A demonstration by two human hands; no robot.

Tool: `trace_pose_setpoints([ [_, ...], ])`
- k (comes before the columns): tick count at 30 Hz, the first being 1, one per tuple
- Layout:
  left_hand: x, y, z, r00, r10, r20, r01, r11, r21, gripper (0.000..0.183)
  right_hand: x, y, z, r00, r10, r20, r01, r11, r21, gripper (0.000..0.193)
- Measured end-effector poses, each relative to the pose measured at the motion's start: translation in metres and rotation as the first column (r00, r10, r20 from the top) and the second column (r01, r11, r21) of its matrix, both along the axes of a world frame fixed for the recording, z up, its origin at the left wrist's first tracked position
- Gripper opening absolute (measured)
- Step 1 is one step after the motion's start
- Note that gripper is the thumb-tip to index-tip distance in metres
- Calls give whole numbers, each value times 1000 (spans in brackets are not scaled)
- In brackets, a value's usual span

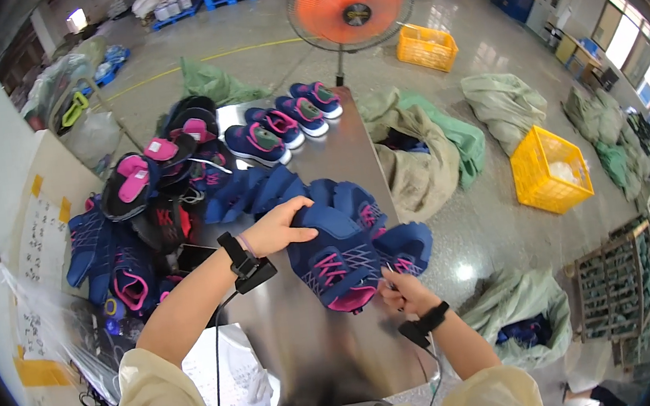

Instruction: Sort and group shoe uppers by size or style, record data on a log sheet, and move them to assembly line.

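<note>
My left hand (280,228) is closed on the toe end of a navy shoe upper (332,254) with pink laces and a pink lining, held over the metal table (291,331). Its opening points toward me. At the right side of that opening, my right hand (407,294) is closed, fingers pinched round something small with a thin tip that I cannot make out. Just beyond and to the right lie more navy uppers (406,250), partly overlapping. A row of navy uppers (247,192) continues to the far left of the held one.
Finished shoes with white soles (258,142) line the table's far end. Shoes with pink insoles (134,181) are piled left. A paper sheet (228,374) lies near me. Beyond stand an orange fan (351,7), a yellow crate (550,169) and an open sack (513,310).
</note>
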State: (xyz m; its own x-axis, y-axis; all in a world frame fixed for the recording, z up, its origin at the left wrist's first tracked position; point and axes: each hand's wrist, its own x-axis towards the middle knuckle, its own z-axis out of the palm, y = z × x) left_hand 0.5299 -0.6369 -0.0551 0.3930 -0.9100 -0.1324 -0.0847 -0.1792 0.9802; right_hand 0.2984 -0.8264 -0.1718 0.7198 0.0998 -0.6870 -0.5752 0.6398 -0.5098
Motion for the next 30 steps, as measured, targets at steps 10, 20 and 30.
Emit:
trace_pose_setpoints([
  [10, 131, 103, -9, 826, 382, 414, -493, 846, 205, 26, -35, 3, -3, 978, 207, 21, 8, 63, -998, 24],
  [20, 193, 68, -50, 687, -387, 615, -430, 465, 774, 99, -32, -21, -3, 986, 33, 165, 140, 388, -911, 22],
  [30, 292, 55, -87, 499, -754, 427, -230, 360, 904, 49, -25, -23, 0, 930, 182, 319, 278, 218, -935, 12],
])
